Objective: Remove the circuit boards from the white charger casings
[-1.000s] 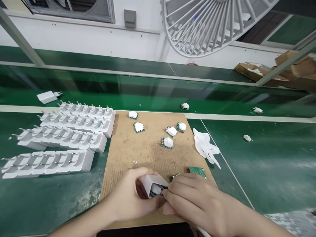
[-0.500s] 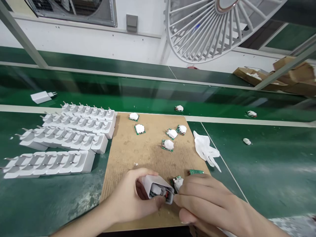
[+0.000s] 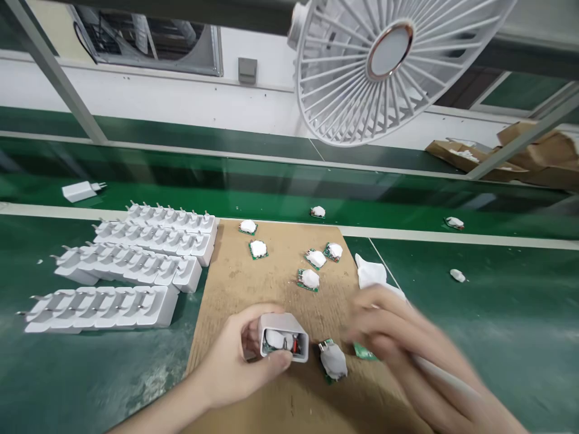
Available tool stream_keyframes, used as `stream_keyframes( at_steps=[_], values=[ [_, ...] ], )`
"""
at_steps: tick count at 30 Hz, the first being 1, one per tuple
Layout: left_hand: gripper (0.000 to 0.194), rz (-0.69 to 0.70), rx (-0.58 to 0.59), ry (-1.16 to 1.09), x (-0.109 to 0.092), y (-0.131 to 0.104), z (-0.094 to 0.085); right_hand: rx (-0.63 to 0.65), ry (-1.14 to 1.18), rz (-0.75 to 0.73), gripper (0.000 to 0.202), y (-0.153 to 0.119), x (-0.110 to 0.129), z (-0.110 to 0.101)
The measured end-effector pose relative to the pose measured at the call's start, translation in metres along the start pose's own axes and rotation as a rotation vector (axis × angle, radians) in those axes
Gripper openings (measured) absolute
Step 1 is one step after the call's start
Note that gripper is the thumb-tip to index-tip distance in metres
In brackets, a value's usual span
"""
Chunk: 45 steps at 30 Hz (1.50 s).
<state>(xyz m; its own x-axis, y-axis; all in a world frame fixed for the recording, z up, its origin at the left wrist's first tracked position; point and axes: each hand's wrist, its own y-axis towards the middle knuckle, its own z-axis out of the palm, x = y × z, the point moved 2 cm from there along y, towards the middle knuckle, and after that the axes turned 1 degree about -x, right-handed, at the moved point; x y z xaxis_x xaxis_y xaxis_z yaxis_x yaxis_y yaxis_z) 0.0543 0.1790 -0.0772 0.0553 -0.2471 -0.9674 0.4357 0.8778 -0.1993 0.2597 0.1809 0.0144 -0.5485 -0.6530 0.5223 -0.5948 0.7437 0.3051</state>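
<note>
Board (image 3: 239, 283) on green bench (image 3: 104, 374), fan (image 3: 389, 60) above, left hand (image 3: 235, 358) gripping housing (image 3: 284, 337), right grip (image 3: 393, 328) unclear

Bare left hand (image 3: 244, 360) with rounded thumb tip, bare right hand (image 3: 384, 322) blurred, forearms (image 3: 174, 404) bare

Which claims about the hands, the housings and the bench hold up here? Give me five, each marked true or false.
1. The left hand holds a white housing. True.
2. That housing is empty. False: white parts and a red part show inside it.
3. A white glove lies at the right edge of the brown board. True.
4. The rows of housings stand on the brown board. False: the rows stand on the green table, to its left.
5. The right hand is touching the held housing. False: the right hand, blurred, is apart from it, to the right.
</note>
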Motion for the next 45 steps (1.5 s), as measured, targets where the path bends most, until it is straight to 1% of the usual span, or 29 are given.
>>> stream_keyframes(
  at_steps=[1, 2, 4, 5, 6, 9, 11, 12, 13, 15, 17, 18, 20, 21, 22, 23, 25, 27, 28, 29, 30, 31, 33, 34, 35, 37, 40, 42, 45],
  values=[
    [0.04, 0.026, 0.017, -0.005, -0.001, 0.0, -0.001, 0.084, 0.089, 0.037, 0.022, 0.006, -0.006, 0.007],
    [0.043, 0.047, 0.049, -0.002, -0.003, 0.0, -0.002, 0.185, 0.2, 0.084, 0.03, 0.012, -0.012, 0.015],
    [0.045, 0.077, 0.12, 0.009, -0.004, 0.001, -0.002, 0.358, 0.416, 0.183, 0.057, 0.024, -0.022, 0.031],
    [0.046, 0.086, 0.14, 0.012, -0.005, 0.002, -0.002, 0.398, 0.48, 0.219, 0.064, 0.03, -0.025, 0.037],
    [0.048, 0.089, 0.133, 0.008, -0.005, 0.003, -0.002, 0.417, 0.514, 0.248, 0.065, 0.035, -0.027, 0.04],
    [0.065, 0.045, 0.008, -0.017, -0.006, 0.01, -0.007, 0.437, 0.505, 0.286, 0.052, 0.049, -0.034, 0.04],
    [0.076, 0.018, -0.119, 0.055, -0.007, 0.014, -0.014, 0.443, 0.467, 0.283, 0.041, 0.062, -0.047, 0.035],
    [0.078, 0.043, -0.2, 0.155, -0.009, 0.016, -0.02, 0.432, 0.442, 0.286, 0.038, 0.072, -0.057, 0.032],
    [0.075, 0.099, -0.29, 0.303, -0.011, 0.017, -0.026, 0.408, 0.405, 0.297, 0.036, 0.083, -0.07, 0.029],
    [0.055, 0.287, -0.496, 0.708, -0.018, 0.017, -0.041, 0.317, 0.3, 0.34, 0.035, 0.11, -0.101, 0.027],
    [0.029, 0.497, -0.711, 1.13, -0.025, 0.012, -0.053, 0.207, 0.173, 0.402, 0.032, 0.14, -0.134, 0.032],
    [0.021, 0.575, -0.817, 1.302, -0.027, 0.01, -0.057, 0.158, 0.107, 0.433, 0.032, 0.154, -0.148, 0.037],
    [0.013, 0.65, -1.021, 1.524, -0.029, 0.005, -0.064, 0.084, -0.013, 0.476, 0.032, 0.179, -0.171, 0.047],
    [0.011, 0.654, -1.095, 1.576, -0.03, 0.004, -0.065, 0.061, -0.061, 0.483, 0.032, 0.189, -0.179, 0.051],
    [0.009, 0.655, -1.127, 1.598, -0.03, 0.004, -0.065, 0.048, -0.1, 0.481, 0.033, 0.195, -0.186, 0.053],
    [0.008, 0.643, -1.115, 1.597, -0.029, 0.005, -0.064, 0.042, -0.133, 0.472, 0.033, 0.2, -0.192, 0.052],
    [0.01, 0.632, -0.957, 1.57, -0.025, 0.009, -0.06, 0.049, -0.192, 0.455, 0.034, 0.201, -0.206, 0.043],
    [0.018, 0.628, -0.792, 1.543, -0.02, 0.013, -0.054, 0.08, -0.251, 0.462, 0.033, 0.193, -0.221, 0.028],
    [0.02, 0.628, -0.751, 1.543, -0.019, 0.014, -0.052, 0.108, -0.28, 0.475, 0.032, 0.188, -0.228, 0.021],
    [0.02, 0.625, -0.758, 1.555, -0.019, 0.014, -0.052, 0.142, -0.305, 0.488, 0.031, 0.182, -0.235, 0.016],
    [0.017, 0.618, -0.81, 1.572, -0.019, 0.013, -0.052, 0.179, -0.327, 0.498, 0.029, 0.177, -0.241, 0.014],
    [0.014, 0.587, -0.893, 1.583, -0.021, 0.011, -0.054, 0.213, -0.345, 0.502, 0.028, 0.173, -0.246, 0.014],
    [0.007, 0.488, -1.071, 1.597, -0.025, 0.006, -0.06, 0.261, -0.373, 0.498, 0.026, 0.169, -0.251, 0.019],
    [0.007, 0.418, -1.146, 1.6, -0.028, 0.004, -0.064, 0.273, -0.386, 0.491, 0.026, 0.168, -0.251, 0.023],
    [0.01, 0.342, -1.189, 1.609, -0.03, 0.002, -0.068, 0.28, -0.399, 0.483, 0.026, 0.169, -0.25, 0.026],
    [0.014, 0.197, -1.2, 1.644, -0.033, -0.001, -0.074, 0.286, -0.425, 0.467, 0.026, 0.17, -0.245, 0.029],
    [0.016, 0.034, -1.146, 1.675, -0.034, -0.002, -0.079, 0.286, -0.464, 0.432, 0.025, 0.164, -0.229, 0.028],
    [0.012, -0.015, -1.101, 1.668, -0.034, -0.002, -0.08, 0.279, -0.494, 0.391, 0.026, 0.152, -0.214, 0.029],
    [0.008, -0.022, -1.082, 1.654, -0.034, -0.003, -0.077, 0.295, -0.539, 0.304, 0.026, 0.128, -0.19, 0.034]
  ],
)
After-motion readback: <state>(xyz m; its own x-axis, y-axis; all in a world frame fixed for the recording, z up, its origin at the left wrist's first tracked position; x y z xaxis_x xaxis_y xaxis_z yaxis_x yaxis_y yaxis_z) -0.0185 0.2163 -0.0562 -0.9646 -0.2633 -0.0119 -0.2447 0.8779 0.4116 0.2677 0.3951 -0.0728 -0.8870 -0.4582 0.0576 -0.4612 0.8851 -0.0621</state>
